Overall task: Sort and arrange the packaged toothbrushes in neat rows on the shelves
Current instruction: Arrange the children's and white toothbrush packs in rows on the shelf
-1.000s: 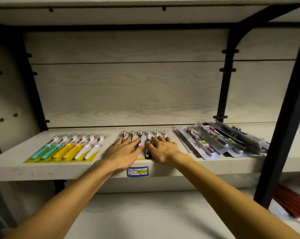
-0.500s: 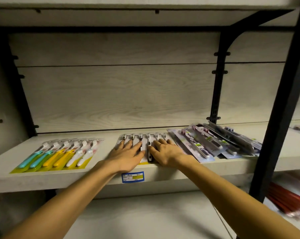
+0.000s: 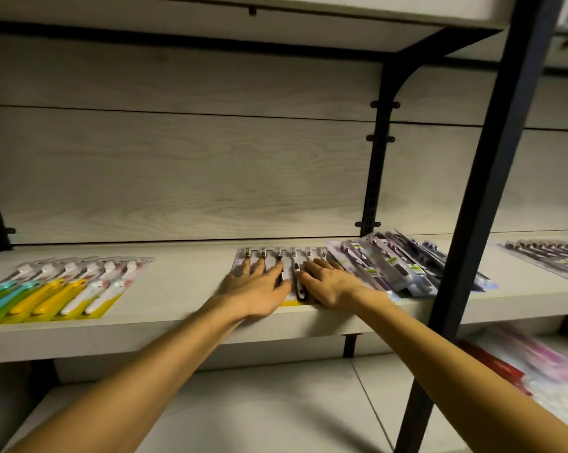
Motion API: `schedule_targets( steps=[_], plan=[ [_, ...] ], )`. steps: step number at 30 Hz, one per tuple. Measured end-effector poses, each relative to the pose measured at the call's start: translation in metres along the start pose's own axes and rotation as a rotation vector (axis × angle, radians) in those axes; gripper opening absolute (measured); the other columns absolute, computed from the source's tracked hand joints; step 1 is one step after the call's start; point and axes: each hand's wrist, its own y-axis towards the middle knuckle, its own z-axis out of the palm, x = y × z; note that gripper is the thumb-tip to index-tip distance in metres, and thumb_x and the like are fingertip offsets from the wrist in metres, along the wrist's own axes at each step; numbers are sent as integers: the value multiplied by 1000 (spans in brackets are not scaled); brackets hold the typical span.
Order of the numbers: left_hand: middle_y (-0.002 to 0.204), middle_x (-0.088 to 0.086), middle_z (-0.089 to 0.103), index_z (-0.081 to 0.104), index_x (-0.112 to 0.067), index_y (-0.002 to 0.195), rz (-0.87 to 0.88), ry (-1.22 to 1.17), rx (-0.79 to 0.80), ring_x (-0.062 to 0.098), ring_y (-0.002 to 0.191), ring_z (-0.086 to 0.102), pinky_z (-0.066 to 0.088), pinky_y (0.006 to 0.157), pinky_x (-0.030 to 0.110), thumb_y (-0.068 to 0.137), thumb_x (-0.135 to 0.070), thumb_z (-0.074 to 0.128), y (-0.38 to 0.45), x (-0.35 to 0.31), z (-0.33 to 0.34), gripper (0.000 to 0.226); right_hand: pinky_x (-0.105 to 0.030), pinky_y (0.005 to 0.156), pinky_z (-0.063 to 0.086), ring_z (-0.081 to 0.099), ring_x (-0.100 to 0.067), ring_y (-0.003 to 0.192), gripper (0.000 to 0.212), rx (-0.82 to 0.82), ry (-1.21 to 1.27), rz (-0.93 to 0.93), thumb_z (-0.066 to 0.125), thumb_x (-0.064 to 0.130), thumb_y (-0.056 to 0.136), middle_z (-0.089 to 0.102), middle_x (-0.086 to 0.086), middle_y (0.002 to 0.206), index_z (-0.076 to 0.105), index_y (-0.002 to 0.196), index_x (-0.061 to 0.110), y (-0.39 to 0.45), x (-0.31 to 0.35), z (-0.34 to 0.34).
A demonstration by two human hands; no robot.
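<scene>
Both hands stay put since earlier; left hand [image 3: 259,289] and right hand [image 3: 331,286] lie flat, fingers straight, pressing the grey toothbrush pack [image 3: 284,259] square on the shelf [image 3: 184,282], likely aligning its row.

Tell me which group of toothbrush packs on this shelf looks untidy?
The purple-and-dark pile right of both hands: its packs overlap askew, unlike the even colourful row at left.

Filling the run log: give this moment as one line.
left hand: flat on middle toothbrush pack | right hand: flat on same pack | right pile: unsorted
</scene>
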Motion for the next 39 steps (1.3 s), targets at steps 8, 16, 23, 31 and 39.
schedule_targets(
  steps=[8,16,23,31,39],
  plan=[
    [169,-1,4,9,-42,157,21,-23,-45,28,155,-6,6,124,50,96,-66,13,11,-30,6,66,-48,119,20,26,-34,143,55,0,22,49,34,41,105,33,-15,155,32,151,12,-11,-27,6],
    [168,-1,5,8,-41,158,-10,0,-45,28,155,-4,5,123,46,96,-68,14,-15,21,-1,68,-53,116,23,30,-37,140,49,-38,107,46,23,36,105,36,-17,152,39,144,12,14,22,-2],
    [168,-4,-2,5,-44,157,-56,5,-30,24,154,-10,3,125,47,95,-71,12,-36,92,-7,68,-54,114,25,33,-39,137,47,-30,156,40,28,42,104,41,-18,146,43,139,13,40,90,-19],
    [168,-5,-1,5,-44,157,-69,0,-42,21,154,-10,2,125,45,96,-72,12,-55,160,-13,68,-54,114,27,33,-41,138,53,-29,194,71,27,45,104,39,-18,149,39,144,12,61,155,-39],
    [169,-2,5,9,-42,157,-72,7,-42,23,155,-3,9,124,46,98,-68,15,-71,199,-21,65,-56,114,28,33,-42,137,53,-28,179,55,29,46,104,40,-17,149,39,142,11,76,196,-48]
  ],
)
